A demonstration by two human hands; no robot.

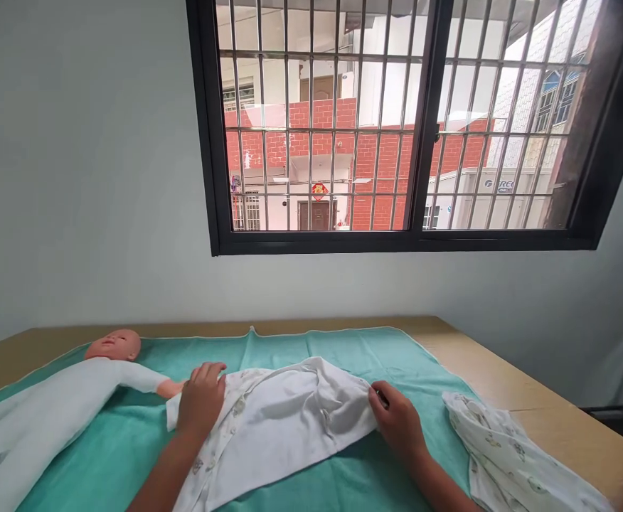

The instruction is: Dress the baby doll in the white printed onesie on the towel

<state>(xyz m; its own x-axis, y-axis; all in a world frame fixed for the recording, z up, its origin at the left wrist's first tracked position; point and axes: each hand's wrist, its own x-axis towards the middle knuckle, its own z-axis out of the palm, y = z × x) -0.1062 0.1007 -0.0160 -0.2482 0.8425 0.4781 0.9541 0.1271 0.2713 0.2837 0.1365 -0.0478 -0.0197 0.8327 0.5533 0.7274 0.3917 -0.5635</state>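
Observation:
A white baby garment [279, 427] lies spread on a teal towel [338, 348] that covers a wooden table [471, 355]. My left hand [202, 398] rests on the garment's left end, fingers curled and pressing the cloth down. My right hand [397, 419] pinches the garment's right edge. A baby doll [77, 398] in a white suit lies on the towel to the left, its arm reaching toward my left hand.
A second white patterned garment [508, 448] lies at the right, partly on the towel and partly on the bare table. A barred window [397, 121] fills the wall behind the table. The table's right edge runs diagonally toward me.

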